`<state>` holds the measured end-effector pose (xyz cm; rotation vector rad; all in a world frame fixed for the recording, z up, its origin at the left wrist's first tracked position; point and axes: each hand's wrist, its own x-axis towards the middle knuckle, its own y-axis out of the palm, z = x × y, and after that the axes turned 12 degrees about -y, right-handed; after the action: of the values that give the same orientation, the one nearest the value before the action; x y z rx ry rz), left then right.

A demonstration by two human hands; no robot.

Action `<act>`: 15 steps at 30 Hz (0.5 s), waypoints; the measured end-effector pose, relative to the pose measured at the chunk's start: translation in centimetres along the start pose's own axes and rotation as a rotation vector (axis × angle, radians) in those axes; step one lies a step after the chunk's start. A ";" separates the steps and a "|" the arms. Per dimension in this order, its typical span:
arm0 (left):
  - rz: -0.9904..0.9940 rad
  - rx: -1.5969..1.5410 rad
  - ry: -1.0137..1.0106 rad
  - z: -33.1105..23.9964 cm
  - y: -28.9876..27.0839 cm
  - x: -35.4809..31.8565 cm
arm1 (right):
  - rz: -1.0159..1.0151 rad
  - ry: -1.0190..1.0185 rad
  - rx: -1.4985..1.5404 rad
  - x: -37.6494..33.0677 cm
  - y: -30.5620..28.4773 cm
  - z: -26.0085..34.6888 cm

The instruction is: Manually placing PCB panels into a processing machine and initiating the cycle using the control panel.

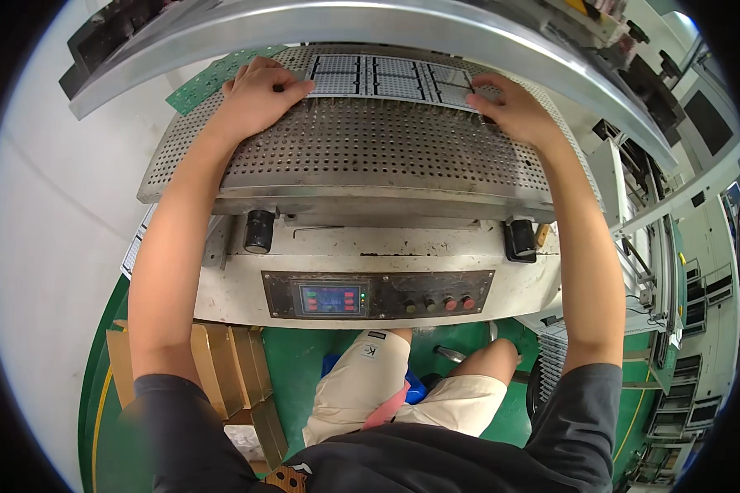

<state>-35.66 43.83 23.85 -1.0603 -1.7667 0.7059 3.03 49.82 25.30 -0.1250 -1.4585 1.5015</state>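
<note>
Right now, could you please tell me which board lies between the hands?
The white board on the perforated plate; the green board lies farther left, by the left hand.

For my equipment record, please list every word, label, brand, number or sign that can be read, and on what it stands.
Control screen: any text is too small to read.
Push buttons: any labels are too small to read.
Beige shorts, left leg: small printed mark, not copied here.
White panel between left hand and right hand: no readable text.

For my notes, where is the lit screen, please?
In the head view, the lit screen sits left of centre on the control panel, below the perforated plate.
</note>
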 end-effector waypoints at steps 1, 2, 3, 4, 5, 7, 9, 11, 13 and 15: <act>-0.005 -0.004 0.003 0.1 -0.6 -0.4 | -0.003 -0.003 -0.005 -0.4 -0.2 0.2; -0.081 -0.094 0.064 0.3 -1.3 -1.1 | -0.082 -0.002 -0.081 -1.2 -0.5 0.4; -0.156 -0.181 0.120 0.8 -1.8 -2.1 | -0.158 -0.003 -0.153 -2.1 -0.4 0.8; -0.226 -0.269 0.174 0.8 -2.0 -3.1 | -0.228 -0.002 -0.224 -2.8 -0.3 2.2; -0.338 -0.316 0.269 0.9 -2.3 -5.0 | -0.296 0.094 -0.110 -4.6 -0.8 3.7; -0.447 -0.368 0.330 0.0 -3.9 -11.5 | -0.438 0.190 0.143 -10.0 -0.8 8.8; -0.348 -0.539 0.289 0.5 -3.7 -18.4 | -0.531 0.178 0.331 -16.2 1.3 11.9; -0.125 -0.721 0.134 1.7 -2.0 -25.1 | -0.408 0.169 0.430 -21.9 5.0 15.5; 0.070 -0.747 -0.103 2.7 1.8 -28.1 | -0.155 0.186 0.519 -23.6 9.7 17.5; 0.203 -0.777 -0.312 4.6 6.3 -30.4 | -0.008 0.232 0.606 -24.1 14.1 19.0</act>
<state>-31.59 19.77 4.11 -1.7343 -2.3029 0.2947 -5.48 23.35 6.16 0.0733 -0.7782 1.7916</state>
